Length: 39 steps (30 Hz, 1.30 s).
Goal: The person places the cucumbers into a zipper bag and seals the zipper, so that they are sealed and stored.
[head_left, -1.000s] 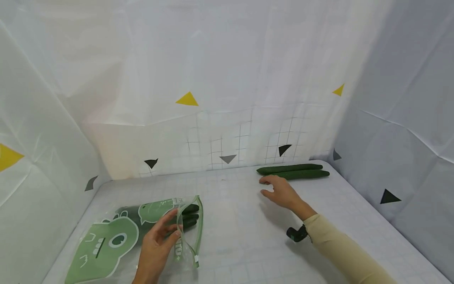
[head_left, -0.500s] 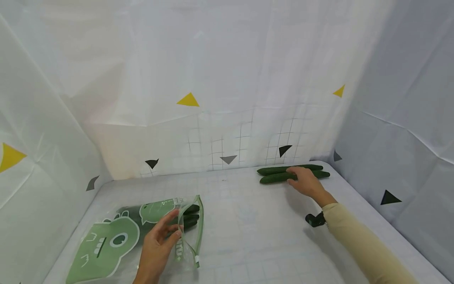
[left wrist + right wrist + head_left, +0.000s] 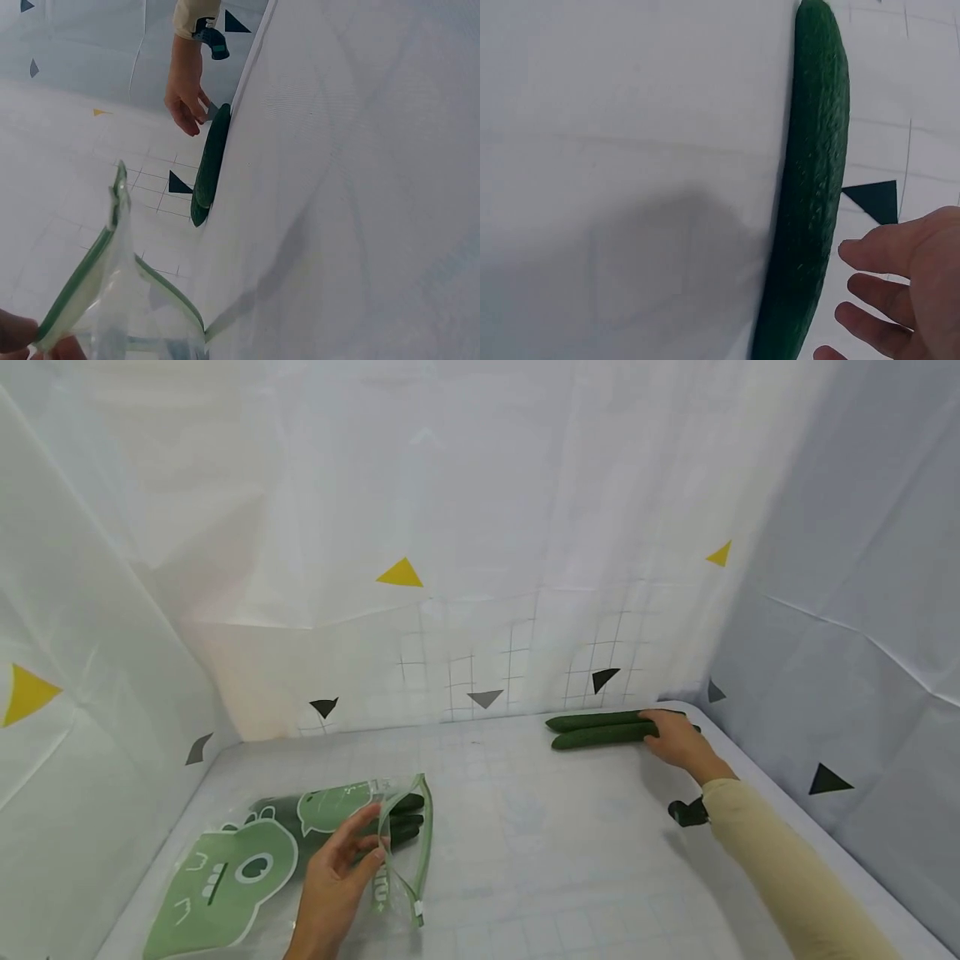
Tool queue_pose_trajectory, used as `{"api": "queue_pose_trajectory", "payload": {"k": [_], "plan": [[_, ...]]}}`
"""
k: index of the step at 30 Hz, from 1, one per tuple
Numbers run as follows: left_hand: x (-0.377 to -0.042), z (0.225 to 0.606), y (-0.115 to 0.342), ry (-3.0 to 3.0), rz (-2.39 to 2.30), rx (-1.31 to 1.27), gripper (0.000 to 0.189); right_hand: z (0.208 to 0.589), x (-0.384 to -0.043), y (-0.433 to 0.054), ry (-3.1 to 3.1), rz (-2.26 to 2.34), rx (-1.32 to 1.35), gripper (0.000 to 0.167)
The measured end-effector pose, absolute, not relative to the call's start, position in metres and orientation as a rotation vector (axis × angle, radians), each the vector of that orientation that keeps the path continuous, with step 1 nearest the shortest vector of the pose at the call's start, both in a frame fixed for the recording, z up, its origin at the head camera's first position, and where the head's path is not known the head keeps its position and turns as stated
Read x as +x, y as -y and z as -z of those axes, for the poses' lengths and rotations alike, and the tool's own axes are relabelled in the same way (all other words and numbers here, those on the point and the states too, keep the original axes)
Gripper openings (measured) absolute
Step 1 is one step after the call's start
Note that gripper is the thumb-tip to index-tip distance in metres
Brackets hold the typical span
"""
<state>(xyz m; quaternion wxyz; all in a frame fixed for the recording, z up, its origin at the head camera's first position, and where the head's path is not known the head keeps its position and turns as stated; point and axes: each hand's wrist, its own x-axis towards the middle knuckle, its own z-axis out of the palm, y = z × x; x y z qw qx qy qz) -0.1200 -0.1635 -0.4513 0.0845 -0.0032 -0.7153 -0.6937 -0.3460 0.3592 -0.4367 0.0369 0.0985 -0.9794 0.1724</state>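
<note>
- One white table (image 3: 517,860).
- Two cucumbers (image 3: 600,738) just beneath my right hand (image 3: 678,743), fingers parted.
- My left hand (image 3: 333,877) pinches one bag (image 3: 225,893); bagged cucumbers (image 3: 407,802) beside those fingers, partly hidden, I can't count.

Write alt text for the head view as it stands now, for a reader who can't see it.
A person's right hand is over the right end of two cucumbers lying side by side at the far right of a white table. At near left, the left hand holds the open mouth of a clear zip bag with green cartoon prints and more cucumbers inside.
</note>
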Motion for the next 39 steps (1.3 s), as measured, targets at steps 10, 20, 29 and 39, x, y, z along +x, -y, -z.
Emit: {"api": "queue_pose_trajectory", "payload": {"k": [10, 20, 29, 39], "plan": [[-0.12, 0.452, 0.163, 2.132, 2.074, -0.012, 0.058, 0.452, -0.352, -0.383, 3.066, -0.491, 0.219, 0.053], [-0.119, 0.451, 0.164, 2.134, 2.069, -0.005, 0.057, 0.456, -0.35, -0.395, 3.061, -0.447, 0.314, 0.055], [-0.119, 0.45, 0.164, 2.147, 2.062, -0.012, 0.057, 0.454, -0.344, -0.401, 3.064, -0.419, 0.241, 0.057], [-0.121, 0.451, 0.164, 2.149, 2.07, -0.002, 0.056, 0.456, -0.336, -0.412, 3.043, -0.429, 0.319, 0.038]]}}
